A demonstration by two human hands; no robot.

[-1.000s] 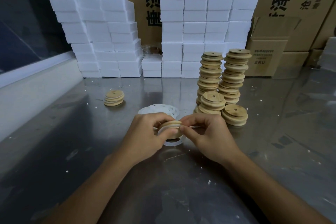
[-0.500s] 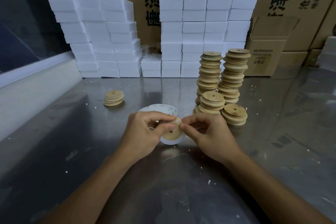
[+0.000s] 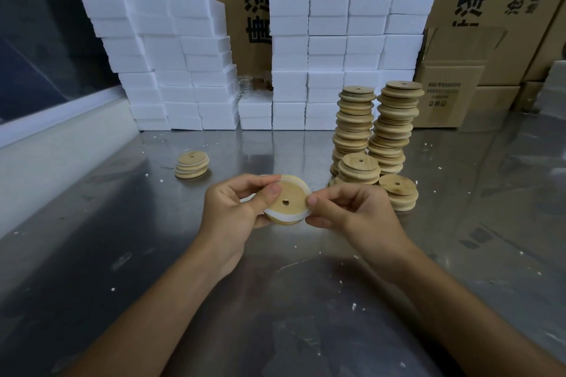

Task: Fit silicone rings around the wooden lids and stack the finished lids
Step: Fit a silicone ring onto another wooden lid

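Both hands grip 1 lid (image 3: 289, 200): left hand (image 3: 235, 211) fingers clamp it, right hand (image 3: 352, 211) fingers pinch the ring (image 3: 283, 214). Best to hold the lid firm while working the ring evenly into its groove.

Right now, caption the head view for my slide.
Both hands, left and right, hold a wooden lid wearing a white silicone ring, lid stacks behind.

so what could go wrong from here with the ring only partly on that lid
1. The silicone ring sits unevenly around the wooden lid; it could slip off or seat crooked as the left hand and right hand work it round.
2. The two tall lid stacks behind the right hand look slightly uneven; a bump could topple them.
3. White crumbs on the steel table might get trapped under the ring.
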